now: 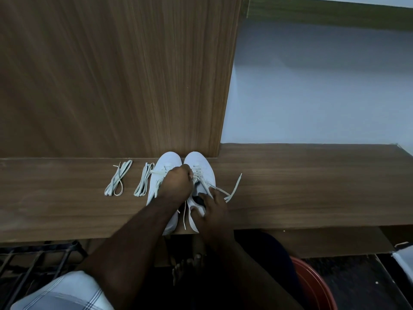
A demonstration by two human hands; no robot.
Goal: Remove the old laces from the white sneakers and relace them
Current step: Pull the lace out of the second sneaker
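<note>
From the head camera, the only view, two white sneakers stand side by side on a wooden shelf point(312, 186), toes against the upright wood panel point(111, 74) behind. The left hand point(176, 184) reaches across the left sneaker point(166, 162) and curls its fingers around the lace point(234, 186) at the upper eyelets of the right sneaker point(201, 163), pinching it there. Just nearer the person than that pinch, the right hand point(213, 208) rests on the right sneaker's collar with thumb and fingers bent round the opening, steadying it; whether it also holds a lace strand cannot be told. One loose end trails away to the right of the grip onto the shelf, and another hangs down between the two shoes toward the shelf's front edge. Well to the left of the grip lie two loose bundles of laces, one point(119, 181) farther out and one point(144, 180) just beside the left sneaker. Judging from this, the right sneaker is partly threaded with its ends slack and untied, and the left sneaker has lace across its front, though the forearm hides much of it. Whether the strands in hand are old ones coming out or replacements going in cannot be settled here; either way, most of the work appears to remain.
</note>
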